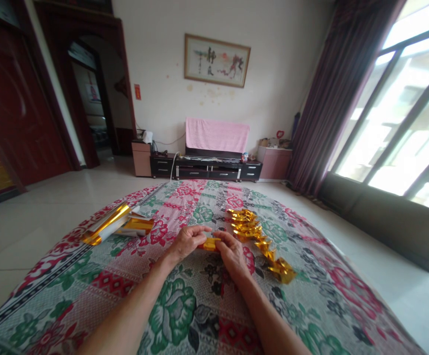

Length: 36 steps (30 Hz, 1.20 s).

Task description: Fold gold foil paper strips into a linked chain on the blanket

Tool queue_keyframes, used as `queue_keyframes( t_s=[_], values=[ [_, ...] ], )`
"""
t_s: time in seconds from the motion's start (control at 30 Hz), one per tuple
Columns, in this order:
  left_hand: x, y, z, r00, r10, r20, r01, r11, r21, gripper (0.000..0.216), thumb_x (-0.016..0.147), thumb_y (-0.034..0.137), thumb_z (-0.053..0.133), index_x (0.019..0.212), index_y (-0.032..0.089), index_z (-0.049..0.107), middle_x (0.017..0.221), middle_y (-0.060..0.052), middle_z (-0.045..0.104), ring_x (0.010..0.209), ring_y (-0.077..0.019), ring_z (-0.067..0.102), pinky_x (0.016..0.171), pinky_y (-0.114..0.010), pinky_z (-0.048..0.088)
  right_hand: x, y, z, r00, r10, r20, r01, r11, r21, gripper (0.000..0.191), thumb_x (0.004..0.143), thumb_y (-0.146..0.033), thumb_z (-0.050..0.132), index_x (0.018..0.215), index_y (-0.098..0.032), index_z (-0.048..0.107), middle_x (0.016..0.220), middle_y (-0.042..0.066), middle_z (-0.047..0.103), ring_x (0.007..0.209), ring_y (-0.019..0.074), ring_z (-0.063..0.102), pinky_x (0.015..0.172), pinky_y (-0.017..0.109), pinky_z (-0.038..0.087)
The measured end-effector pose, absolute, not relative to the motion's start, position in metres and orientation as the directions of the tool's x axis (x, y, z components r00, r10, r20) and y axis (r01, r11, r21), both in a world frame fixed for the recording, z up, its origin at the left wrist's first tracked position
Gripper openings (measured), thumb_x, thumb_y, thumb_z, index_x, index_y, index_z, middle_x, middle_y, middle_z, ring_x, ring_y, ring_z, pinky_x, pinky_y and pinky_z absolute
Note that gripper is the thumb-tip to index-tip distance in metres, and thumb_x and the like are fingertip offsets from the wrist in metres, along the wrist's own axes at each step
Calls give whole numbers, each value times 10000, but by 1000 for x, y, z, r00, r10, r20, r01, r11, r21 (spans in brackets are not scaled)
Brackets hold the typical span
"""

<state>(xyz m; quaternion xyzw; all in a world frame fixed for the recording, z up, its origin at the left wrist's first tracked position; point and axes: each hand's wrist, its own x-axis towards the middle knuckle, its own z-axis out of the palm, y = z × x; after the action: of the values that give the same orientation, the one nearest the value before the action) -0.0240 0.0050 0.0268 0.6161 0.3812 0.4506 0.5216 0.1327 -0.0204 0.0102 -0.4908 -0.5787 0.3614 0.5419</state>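
Note:
Between my two hands is a small folded piece of gold foil paper (210,244), low over the patterned cloth. My left hand (190,241) grips its left end, fingers curled and thumb against it. On the other end, my right hand (232,249) pinches the foil between thumb and fingers. To the right, several folded gold foil pieces (249,227) lie in a slanting row, the nearest one (283,270) close to my right forearm. Loose sheets of gold foil paper (113,222), white on the back, lie partly rolled at the left.
A floral cloth (173,310) in green, red and grey covers the broad rounded surface before me. Beyond it stands a low black cabinet (209,171) with a pink cloth (217,134) draped above. A purple curtain (342,93) and windows are on the right, a red door (18,103) on the left.

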Motion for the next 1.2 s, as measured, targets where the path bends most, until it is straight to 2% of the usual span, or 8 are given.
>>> queue_keyframes(
  t_s=[0.17, 0.3, 0.5, 0.6, 0.73, 0.97, 1.07, 1.2],
  values=[
    [-25, 3, 31, 314, 936, 159, 28, -176, 984, 359, 667, 238, 559, 989, 101, 639, 553, 54, 418, 503, -67, 372, 524, -203, 332, 131, -20, 12, 46, 956, 291, 309, 264, -914, 305, 715, -282, 478, 922, -152, 659, 774, 28, 670, 663, 151, 574, 590, 216, 432],
    [-25, 2, 33, 322, 930, 176, 44, -200, 979, 351, 676, 231, 553, 990, 101, 641, 548, 56, 411, 502, -64, 362, 527, -201, 324, 131, -23, 19, 25, 941, 338, 376, 304, -875, 305, 771, -349, 446, 808, -155, 678, 701, 11, 646, 643, 142, 555, 576, 203, 403],
    [-25, 5, 28, 342, 919, 195, 44, -223, 974, 348, 691, 245, 571, 1005, 114, 644, 548, 54, 426, 497, -59, 363, 515, -193, 317, 132, -26, 18, 20, 943, 332, 425, 292, -857, 339, 779, -364, 438, 667, -134, 660, 570, -15, 554, 551, 111, 481, 509, 187, 336],
    [-28, 8, 25, 370, 916, 155, 2, -167, 986, 361, 688, 259, 595, 1016, 117, 641, 568, 44, 475, 514, -61, 408, 532, -191, 341, 132, -26, 18, 26, 940, 341, 438, 295, -849, 339, 775, -357, 437, 634, -128, 644, 541, -21, 519, 525, 100, 452, 490, 183, 311],
    [-34, 10, 23, 412, 909, 67, -56, -48, 997, 396, 683, 275, 621, 1045, 115, 627, 719, -17, 612, 618, -99, 532, 624, -225, 410, 130, -26, 21, 36, 936, 349, 474, 291, -831, 333, 767, -347, 442, 625, -123, 643, 525, -20, 503, 510, 93, 437, 474, 182, 288],
    [-38, 9, 27, 422, 907, 6, -55, 18, 998, 404, 666, 288, 632, 1031, 116, 635, 761, -46, 673, 675, -145, 593, 665, -255, 439, 129, -25, 21, 51, 942, 332, 481, 268, -835, 320, 758, -330, 444, 623, -124, 648, 519, -18, 515, 507, 95, 451, 475, 179, 293],
    [-39, 6, 30, 411, 911, -33, 0, 36, 999, 390, 658, 311, 634, 999, 122, 645, 743, -47, 673, 637, -147, 586, 608, -250, 437, 128, -25, 19, 59, 941, 334, 473, 269, -839, 311, 755, -326, 446, 629, -125, 646, 534, -14, 530, 525, 101, 469, 489, 175, 309],
    [-42, 5, 32, 387, 920, -65, 97, 29, 995, 301, 660, 366, 619, 817, 116, 677, 646, -27, 626, 514, -107, 504, 481, -217, 383, 129, -25, 19, 63, 940, 335, 474, 267, -839, 314, 754, -333, 443, 628, -125, 641, 541, -12, 530, 525, 101, 463, 491, 177, 314]
  ],
)
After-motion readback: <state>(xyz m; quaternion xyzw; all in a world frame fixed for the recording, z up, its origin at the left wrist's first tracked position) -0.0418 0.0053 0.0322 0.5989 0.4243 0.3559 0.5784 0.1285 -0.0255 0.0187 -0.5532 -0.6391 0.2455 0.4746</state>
